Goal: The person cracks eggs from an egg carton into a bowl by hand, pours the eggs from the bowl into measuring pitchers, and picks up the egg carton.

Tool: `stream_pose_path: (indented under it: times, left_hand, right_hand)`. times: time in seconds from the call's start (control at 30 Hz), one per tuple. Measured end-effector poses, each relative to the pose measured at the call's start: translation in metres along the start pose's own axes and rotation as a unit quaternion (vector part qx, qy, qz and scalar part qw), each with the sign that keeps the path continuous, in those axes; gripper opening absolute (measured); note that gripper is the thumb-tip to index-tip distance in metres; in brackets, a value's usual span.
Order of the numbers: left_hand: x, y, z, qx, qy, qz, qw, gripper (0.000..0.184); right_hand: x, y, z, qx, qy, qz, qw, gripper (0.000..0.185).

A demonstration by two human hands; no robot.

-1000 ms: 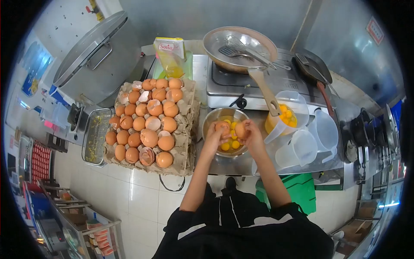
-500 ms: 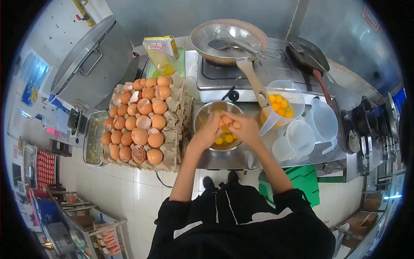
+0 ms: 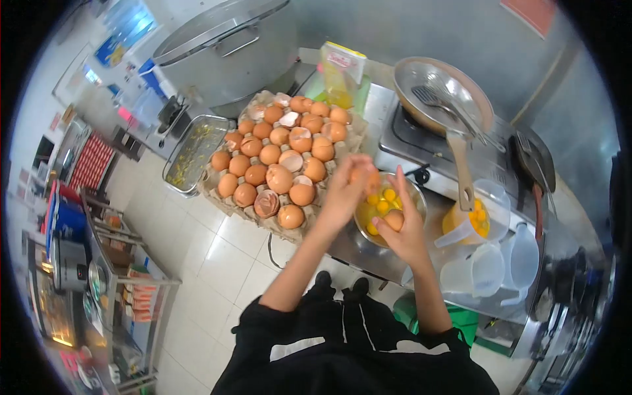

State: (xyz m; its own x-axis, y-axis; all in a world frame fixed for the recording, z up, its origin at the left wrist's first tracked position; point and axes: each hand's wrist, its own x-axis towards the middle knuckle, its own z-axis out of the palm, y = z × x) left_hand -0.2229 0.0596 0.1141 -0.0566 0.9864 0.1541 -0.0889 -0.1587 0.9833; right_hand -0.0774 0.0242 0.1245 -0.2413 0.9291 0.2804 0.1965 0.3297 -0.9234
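Observation:
My left hand point(image 3: 347, 192) is blurred at the left rim of the steel bowl, its fingers closed around a brown eggshell point(image 3: 364, 178). Over the bowl's front right side, my right hand point(image 3: 408, 236) holds a brown egg point(image 3: 394, 220) against the palm, with some fingers stretched upward. Several yolks point(image 3: 383, 205) lie in clear egg white inside the steel bowl point(image 3: 422, 197). Left of the bowl, a stack of cardboard egg trays point(image 3: 352, 141) carries many brown eggs and broken shells point(image 3: 266, 203).
A pan point(image 3: 484, 108) with utensils rests on the stove point(image 3: 395, 135), its handle pointing toward me. Right of the bowl stand a jug of yolks point(image 3: 457, 227) and plastic jugs point(image 3: 480, 270). A large lidded pot point(image 3: 224, 72) and a wire basket point(image 3: 191, 151) are at left.
The view has turned left, so the counter appears shifted right. My hands, together over the bowl before, have separated; the left has moved toward the egg trays with the shell.

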Motion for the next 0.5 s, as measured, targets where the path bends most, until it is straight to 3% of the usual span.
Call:
stream_pose_path:
  times: [0.1, 0.23, 0.27, 0.33, 0.37, 0.43, 0.47, 0.5]
  left_hand:
    - [0.023, 0.068, -0.044, 0.149, 0.147, 0.121, 0.97, 0.031]
    - [0.116, 0.064, -0.148, 0.387, 0.213, 0.172, 0.88, 0.043]
    - [0.141, 0.053, -0.166, 0.384, 0.211, 0.183, 0.88, 0.043]
    - [0.185, 0.034, -0.197, 0.504, 0.138, -0.013, 0.853, 0.066]
    - [0.195, 0.037, -0.206, 0.504, 0.135, -0.004, 0.853, 0.066]
    - [0.2, 0.029, -0.221, 0.32, -0.073, -0.004, 0.945, 0.086]
    - [0.201, 0.033, -0.228, 0.315, -0.074, -0.008, 0.946, 0.086]
    - [0.198, 0.047, -0.233, 0.159, -0.117, -0.092, 0.976, 0.084]
  right_hand:
    - [0.008, -0.018, 0.001, -0.004, -0.015, -0.016, 1.0, 0.082]
    - [0.004, -0.009, 0.019, -0.036, 0.017, -0.031, 0.999, 0.074]
    - [0.002, -0.004, 0.027, -0.032, 0.035, -0.021, 0.999, 0.072]
    - [-0.005, 0.002, 0.047, -0.039, 0.065, -0.014, 0.997, 0.071]
    - [-0.008, 0.004, 0.057, -0.005, 0.089, 0.036, 0.995, 0.07]
    - [-0.017, 0.008, 0.076, 0.026, 0.11, 0.096, 0.989, 0.069]
    - [-0.019, 0.01, 0.084, 0.012, 0.136, 0.11, 0.985, 0.067]
    - [-0.021, 0.01, 0.091, 0.002, 0.143, 0.122, 0.982, 0.067]
